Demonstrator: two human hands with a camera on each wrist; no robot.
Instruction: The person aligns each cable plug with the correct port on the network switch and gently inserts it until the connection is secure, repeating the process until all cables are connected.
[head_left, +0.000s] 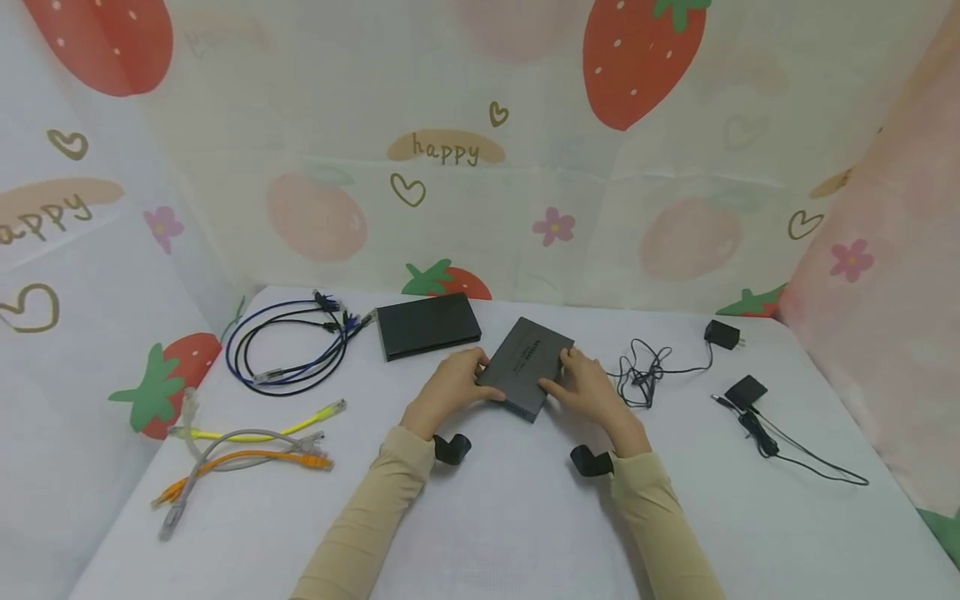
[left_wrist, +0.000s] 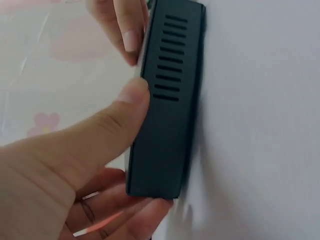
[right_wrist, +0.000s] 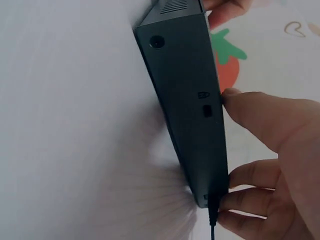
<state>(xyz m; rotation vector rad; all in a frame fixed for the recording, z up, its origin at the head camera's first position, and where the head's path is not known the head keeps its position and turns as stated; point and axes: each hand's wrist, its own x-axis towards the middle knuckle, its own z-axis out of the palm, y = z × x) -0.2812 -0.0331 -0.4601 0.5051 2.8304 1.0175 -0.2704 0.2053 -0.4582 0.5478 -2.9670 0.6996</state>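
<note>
A dark grey network switch with NETGEAR lettering is tilted at an angle on the table, between both hands. My left hand grips its left side, thumb on the edge near the vent slots and fingers round the far corner. On the opposite side, my right hand holds the switch with the thumb on the top edge and fingers at the far end. The right wrist view shows a round power socket and a lock slot. A black cable shows by the right fingertips; whether it is plugged in, I cannot tell.
A second black box lies behind to the left. Coiled black and blue cables and yellow, orange and grey network cables are at left. On the right are a power adapter with tangled cord and another adapter.
</note>
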